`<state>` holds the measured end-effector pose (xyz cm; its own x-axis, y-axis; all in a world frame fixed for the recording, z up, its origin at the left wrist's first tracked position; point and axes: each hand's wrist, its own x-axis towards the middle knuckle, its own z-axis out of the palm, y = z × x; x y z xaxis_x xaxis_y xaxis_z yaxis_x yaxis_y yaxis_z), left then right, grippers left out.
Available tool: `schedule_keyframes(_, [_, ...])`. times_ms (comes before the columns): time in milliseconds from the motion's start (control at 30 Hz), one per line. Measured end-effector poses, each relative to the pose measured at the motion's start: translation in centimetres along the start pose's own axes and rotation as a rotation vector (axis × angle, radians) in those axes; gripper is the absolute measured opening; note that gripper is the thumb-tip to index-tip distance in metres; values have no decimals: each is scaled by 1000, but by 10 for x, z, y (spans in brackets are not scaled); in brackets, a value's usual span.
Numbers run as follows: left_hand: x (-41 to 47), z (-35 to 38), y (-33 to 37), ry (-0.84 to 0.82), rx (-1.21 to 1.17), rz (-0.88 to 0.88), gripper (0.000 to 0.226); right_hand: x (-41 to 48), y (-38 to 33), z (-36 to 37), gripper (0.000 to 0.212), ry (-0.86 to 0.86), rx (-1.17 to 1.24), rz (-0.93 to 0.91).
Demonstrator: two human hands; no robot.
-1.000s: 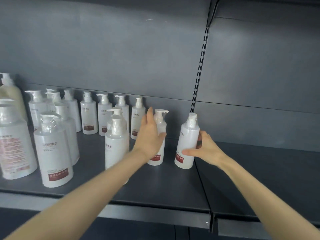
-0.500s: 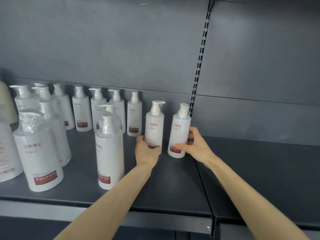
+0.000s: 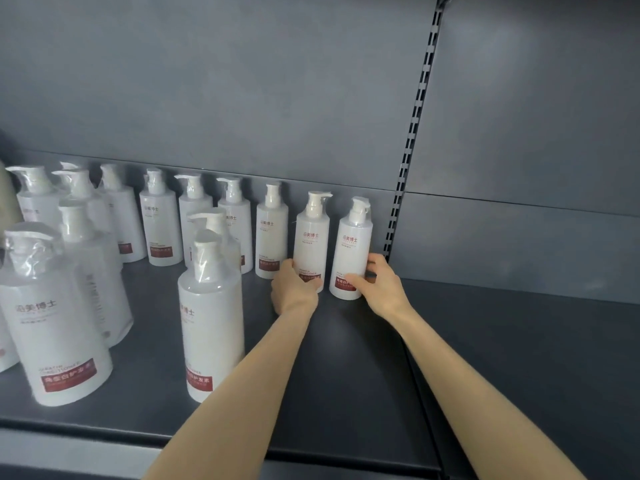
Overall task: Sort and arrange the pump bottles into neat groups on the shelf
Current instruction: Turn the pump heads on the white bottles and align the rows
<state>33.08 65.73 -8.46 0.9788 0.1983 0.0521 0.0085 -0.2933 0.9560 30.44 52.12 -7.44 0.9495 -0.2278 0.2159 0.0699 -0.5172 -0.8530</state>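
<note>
Two white pump bottles with red labels stand upright near the back of the dark grey shelf [image 3: 346, 375]. My left hand [image 3: 294, 289] grips the base of the left bottle [image 3: 311, 237]. My right hand [image 3: 377, 284] wraps the base of the right bottle [image 3: 355, 244], beside the slotted upright [image 3: 412, 140]. A row of several like bottles [image 3: 162, 220] lines the back wall to the left, ending at one [image 3: 272, 233] just left of my left hand.
Larger white pump bottles stand nearer the front: one at mid-left [image 3: 209, 306], another at far left [image 3: 52, 306], more behind them. The adjoining shelf section [image 3: 536, 341] lies right of the upright. The shelf's front lip [image 3: 69, 445] runs along the bottom.
Both hands have pushed the two bottles back toward the wall, into line with the back row. My left hand dropped from the bottle's shoulder to its base.
</note>
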Motion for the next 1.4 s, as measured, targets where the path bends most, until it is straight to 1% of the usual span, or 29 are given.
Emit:
schedule_keyframes(133, [12,1,-4,22,53,-3,43,12,2,3,55,-3,-11,4])
schedule_keyframes(233, [18,4,-6,40,75,0,40,19,4,6,56,2,-19,-5])
schedule_keyframes(400, [21,11,-11,97,96,31,36,22,12,9,67,-7,-46,11])
schedule_keyframes(600, [25,13,-14,114,109,48,38,27,18,13,56,45,-69,36])
schedule_keyframes(767, [25,15,-13,141,190,70,43,26,19,15,58,42,-65,20])
schedule_keyframes(967, [28,15,-17,131,186,48,33,25,19,14,58,42,-41,33])
schedule_keyframes(1167, [29,17,-16,150,208,46,35,26,20,13,56,48,-69,12])
schedule_keyframes(1400, [28,16,-16,149,197,57,32,25,20,13,55,72,-63,2])
